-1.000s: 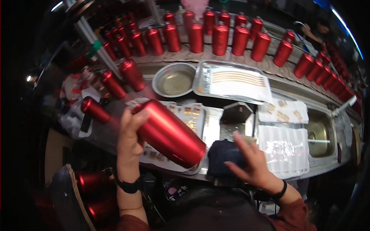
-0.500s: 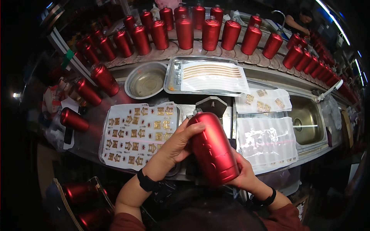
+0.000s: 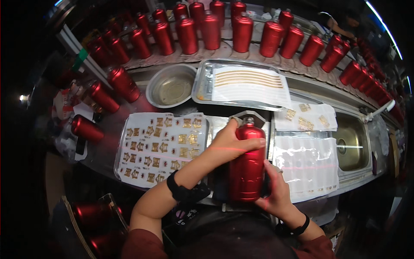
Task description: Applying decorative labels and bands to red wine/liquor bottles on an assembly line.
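Observation:
A red metal bottle (image 3: 246,172) lies lengthwise on the bench in front of me, its neck pointing away toward a small grey holder (image 3: 246,117). My left hand (image 3: 228,142) wraps over its upper part near the shoulder. My right hand (image 3: 276,190) grips the lower right side of the bottle's body. A thin red light line crosses my left hand and the bottle. Left of the bottle lies a white sheet of gold stickers (image 3: 161,144).
Several red bottles (image 3: 241,32) stand in a row along the back, more (image 3: 103,97) at the left. A round steel bowl (image 3: 170,86), a steel tray (image 3: 202,84) with gold strips, clear film sheets (image 3: 308,166) and a sink (image 3: 351,140) surround the spot.
The bottle swung from a slant at the left to lie straight in front of me, neck away. My left hand slid up to its shoulder; my right hand now grips its lower side.

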A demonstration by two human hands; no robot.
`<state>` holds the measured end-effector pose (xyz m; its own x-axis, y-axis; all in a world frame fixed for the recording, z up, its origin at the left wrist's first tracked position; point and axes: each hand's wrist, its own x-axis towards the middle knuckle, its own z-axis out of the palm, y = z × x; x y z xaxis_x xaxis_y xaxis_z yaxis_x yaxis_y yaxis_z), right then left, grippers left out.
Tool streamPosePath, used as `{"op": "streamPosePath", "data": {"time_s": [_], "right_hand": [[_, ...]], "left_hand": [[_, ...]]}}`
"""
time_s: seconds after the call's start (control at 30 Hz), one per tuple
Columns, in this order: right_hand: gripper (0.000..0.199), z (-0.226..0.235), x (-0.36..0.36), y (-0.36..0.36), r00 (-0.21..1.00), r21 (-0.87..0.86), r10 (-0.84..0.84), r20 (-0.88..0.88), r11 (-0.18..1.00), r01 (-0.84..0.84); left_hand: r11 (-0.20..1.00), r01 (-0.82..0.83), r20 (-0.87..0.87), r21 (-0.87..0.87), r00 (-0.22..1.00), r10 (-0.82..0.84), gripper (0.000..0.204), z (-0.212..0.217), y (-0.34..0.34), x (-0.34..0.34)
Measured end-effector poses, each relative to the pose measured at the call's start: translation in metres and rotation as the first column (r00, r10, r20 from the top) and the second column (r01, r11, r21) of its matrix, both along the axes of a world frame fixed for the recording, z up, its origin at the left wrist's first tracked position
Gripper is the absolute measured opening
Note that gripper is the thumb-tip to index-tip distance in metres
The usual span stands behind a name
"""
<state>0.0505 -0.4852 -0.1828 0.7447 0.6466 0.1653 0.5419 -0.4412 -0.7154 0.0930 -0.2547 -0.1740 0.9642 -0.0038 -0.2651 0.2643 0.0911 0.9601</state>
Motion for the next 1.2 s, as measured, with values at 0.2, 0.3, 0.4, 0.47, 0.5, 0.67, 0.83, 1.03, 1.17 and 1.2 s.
{"op": "streamPosePath", "data": {"time_s": [0.2,0.3,0.4,0.47,0.5,0.67,0.83,1.03,1.17,1.2], "right_hand": [[0.104,-0.017,0.002,-0.004,0.998,0.061,0.012,-0.066,0.998,-0.008],[0.106,-0.005,0.01,-0.016,0.997,0.02,0.016,-0.081,1.0,-0.014],[0.102,0.016,0.013,-0.032,0.941,-0.007,-0.036,-0.337,0.999,0.035],[0.092,0.016,0.017,-0.043,0.944,0.02,-0.051,-0.326,0.998,0.061],[0.068,0.02,0.02,-0.043,0.949,0.016,-0.041,-0.312,0.999,0.048],[0.019,0.004,0.013,-0.058,0.998,-0.025,-0.028,-0.048,0.999,0.027],[0.021,0.004,0.008,-0.092,0.981,-0.225,-0.187,0.047,0.955,0.192],[0.022,0.005,0.009,-0.099,0.984,-0.328,-0.156,0.09,0.928,0.178],[0.022,0.004,0.012,-0.094,0.996,-0.308,-0.053,0.068,0.949,0.071],[0.022,0.004,0.013,-0.092,0.997,-0.303,-0.046,0.065,0.951,0.064]], "left_hand": [[0.991,-0.056,-0.013,0.124,0.998,0.058,0.085,-0.002,-0.005,-0.013],[0.984,0.03,-0.011,0.173,1.0,-0.029,0.101,-0.005,0.014,-0.028],[0.991,0.035,-0.11,0.128,0.994,-0.021,0.064,-0.004,0.071,-0.045],[0.959,-0.136,-0.102,0.25,0.981,0.166,0.039,-0.013,0.104,-0.06],[0.912,-0.218,-0.044,0.348,0.968,0.248,0.04,-0.017,0.12,-0.073],[0.888,-0.298,-0.122,0.349,0.926,0.358,0.036,-0.014,0.135,-0.102],[0.906,-0.361,0.02,0.221,0.931,0.366,0.034,-0.019,0.092,-0.094],[0.911,-0.366,0.057,0.191,0.931,0.362,0.034,-0.028,0.068,-0.088],[0.892,-0.419,0.04,0.17,0.907,0.418,0.033,-0.023,0.054,-0.095],[0.889,-0.424,0.033,0.173,0.905,0.425,0.033,-0.024,0.053,-0.098]]}}
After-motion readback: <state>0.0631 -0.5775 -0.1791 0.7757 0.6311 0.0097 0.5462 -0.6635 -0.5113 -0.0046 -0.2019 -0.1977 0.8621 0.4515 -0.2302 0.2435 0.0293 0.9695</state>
